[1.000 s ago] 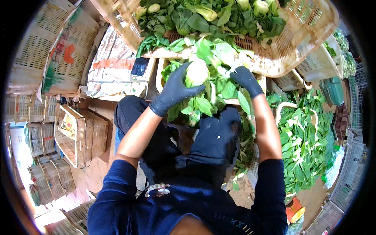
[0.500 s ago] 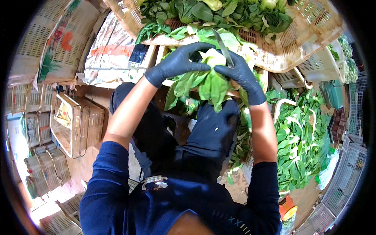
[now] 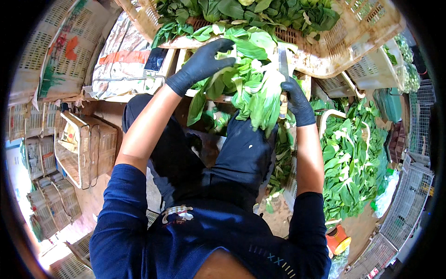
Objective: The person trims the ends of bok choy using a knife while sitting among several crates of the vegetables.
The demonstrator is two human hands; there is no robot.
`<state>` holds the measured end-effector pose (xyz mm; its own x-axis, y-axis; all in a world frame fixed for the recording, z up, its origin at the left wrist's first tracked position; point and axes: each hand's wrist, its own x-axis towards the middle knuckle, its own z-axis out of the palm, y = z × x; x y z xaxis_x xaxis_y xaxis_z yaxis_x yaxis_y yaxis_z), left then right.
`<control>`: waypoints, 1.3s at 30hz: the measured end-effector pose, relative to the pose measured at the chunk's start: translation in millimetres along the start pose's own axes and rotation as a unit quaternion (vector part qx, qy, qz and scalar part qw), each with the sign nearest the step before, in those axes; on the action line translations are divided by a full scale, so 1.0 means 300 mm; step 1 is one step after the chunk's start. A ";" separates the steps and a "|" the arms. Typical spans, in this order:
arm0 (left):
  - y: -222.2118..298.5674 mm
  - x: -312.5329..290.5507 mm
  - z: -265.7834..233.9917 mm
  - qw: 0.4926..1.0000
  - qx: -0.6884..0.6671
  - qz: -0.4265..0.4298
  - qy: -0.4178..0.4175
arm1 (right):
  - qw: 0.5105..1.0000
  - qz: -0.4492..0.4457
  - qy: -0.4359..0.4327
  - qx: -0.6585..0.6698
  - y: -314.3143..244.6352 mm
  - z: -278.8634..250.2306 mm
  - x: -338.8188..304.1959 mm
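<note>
- The left hand [image 3: 200, 66], in a black glove, was spread, its thumb and fingers parted and curved toward the leafy greens [image 3: 254, 88]; whether it touched them could not be told.
- The right hand [image 3: 298, 103], gloved the same way, was closed around the handle [image 3: 283, 108] of a knife [image 3: 283, 67], whose blade pointed away from the person.
- The leafy greens lay in a loose heap between the two hands, bright in the sunlight, with long leaves drooping toward the person's knees.
- The blade stood along the right side of that heap; whether it met a leaf was unclear.
- Beyond the heap, a large pale crate [image 3: 325, 63] was tilted, holding more dark-leaved vegetables [image 3: 223, 11].
- On the person's right, a broad pile of green leaves [image 3: 350, 162] spread around a pale curved rim [image 3: 325, 116].
- On the left lay a white sack [image 3: 116, 76] crossed by an orange band [image 3: 123, 57], and lower down a slatted crate [image 3: 103, 144] rested on its side.
- The person's legs, in dark trousers [image 3: 241, 151], were bent beneath the work.
</note>
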<state>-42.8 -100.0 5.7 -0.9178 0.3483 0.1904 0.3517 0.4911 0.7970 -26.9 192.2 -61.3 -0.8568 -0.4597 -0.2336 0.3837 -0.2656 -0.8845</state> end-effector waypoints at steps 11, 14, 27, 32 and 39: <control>0.138 -0.006 0.139 0.982 -0.072 -0.032 -0.169 | 0.974 -0.051 0.018 -0.222 -0.061 0.160 -0.023; 0.097 0.004 0.124 0.964 -0.137 -0.033 -0.227 | 0.975 -0.035 -0.015 -0.220 -0.056 0.127 -0.019; -0.052 0.005 0.090 0.991 0.050 -0.054 -0.109 | 0.980 -0.008 0.143 0.141 0.118 -0.038 -0.043; -0.087 -0.124 0.078 0.973 0.230 0.007 -0.018 | 0.938 -0.098 0.327 0.061 0.068 -0.451 -0.302; -0.054 -0.196 0.126 0.911 0.383 -0.008 -0.149 | 0.847 -0.308 0.391 0.187 -0.172 -1.007 -0.989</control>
<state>12.4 -98.4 -40.2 -0.8730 0.4823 -0.0727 0.4697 0.8714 0.1415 103.3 598.4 -68.3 -0.8440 0.5271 -0.0992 -0.2631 -0.5680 -0.7798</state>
